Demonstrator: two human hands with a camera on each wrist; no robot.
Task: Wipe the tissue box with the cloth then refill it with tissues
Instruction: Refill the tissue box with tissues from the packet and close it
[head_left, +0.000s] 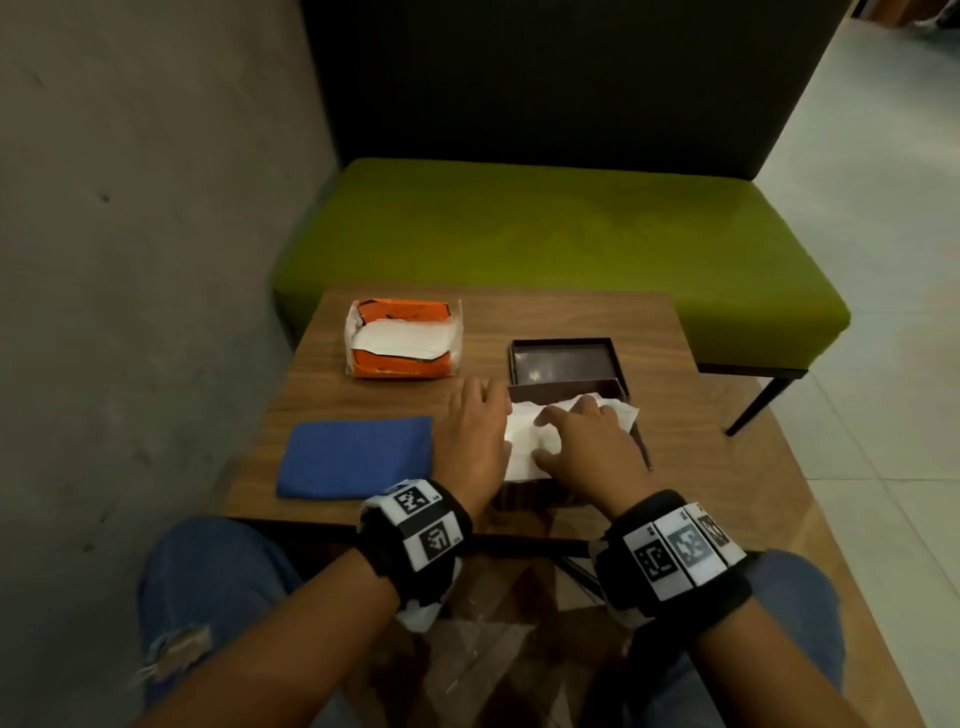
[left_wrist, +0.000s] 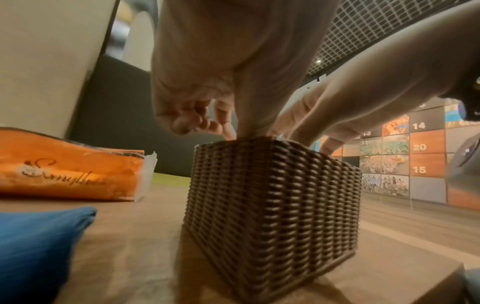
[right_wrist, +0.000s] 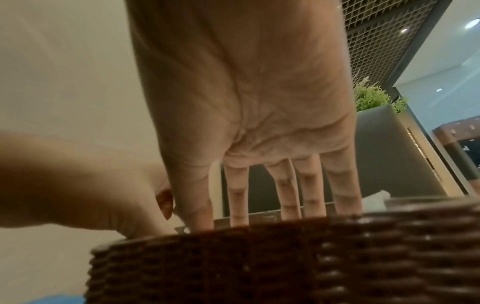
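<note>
Now both hands were on top of the tissue box, a brown woven box near the front of the desk. The left hand lay at the box's left edge with its fingers loosely bent, and I could not tell if they pinched anything. The right hand had its fingers spread wide and straight, pressing down on the white tissues in the open box. 1 corner of tissue poked out over the far right rim.

The box's lid lay upside down just behind it. The orange tissue pack sat torn open at the back left of the desk. The blue cloth lay folded flat, just left of the left hand, and nobody was touching it.

It looked like the refill was almost done, with the lid not yet on. What could go wrong? The loose corner might get caught and crumple when the lid goes on. Pushing hard on 1 side might tip or slide the light box. Thin tissue could also rip if the fingers dragged across it.
</note>
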